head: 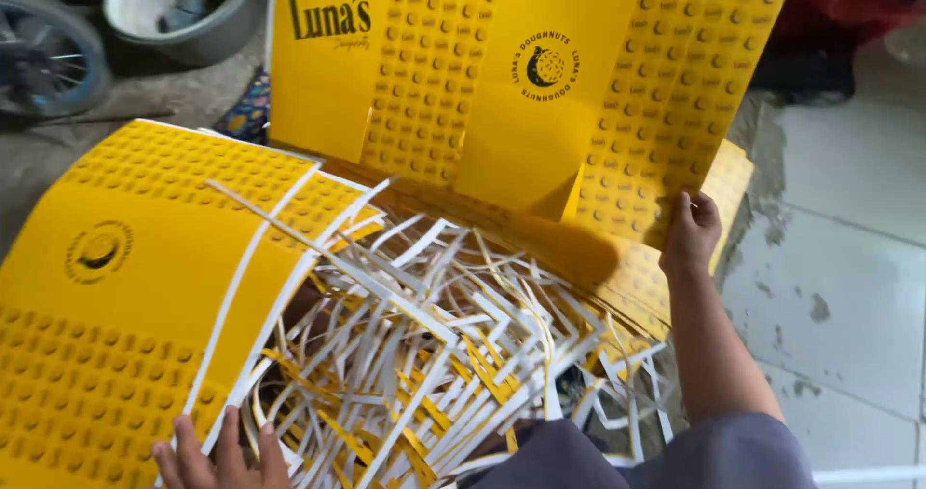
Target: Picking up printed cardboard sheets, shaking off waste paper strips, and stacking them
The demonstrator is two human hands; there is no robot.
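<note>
Left hand [220, 455], fingers spread flat on curved yellow printed sheet [135, 286] at bottom edge. Right hand [691, 230] pinches raised die-cut yellow carton blank [526, 84] above white-and-yellow trim strips [434, 344].

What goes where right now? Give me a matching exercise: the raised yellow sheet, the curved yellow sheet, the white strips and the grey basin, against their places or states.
Things:
1. raised yellow sheet
2. curved yellow sheet
3. white trimmed strips
4. grey basin

Places or states:
A. heaped loose between the two sheets
B. on the ground at the top left, beside a wheel
C. held up at its lower edge by the right hand
D. bowed over at the left, left hand at its lower edge

Pairs: 1-C, 2-D, 3-A, 4-B
</note>
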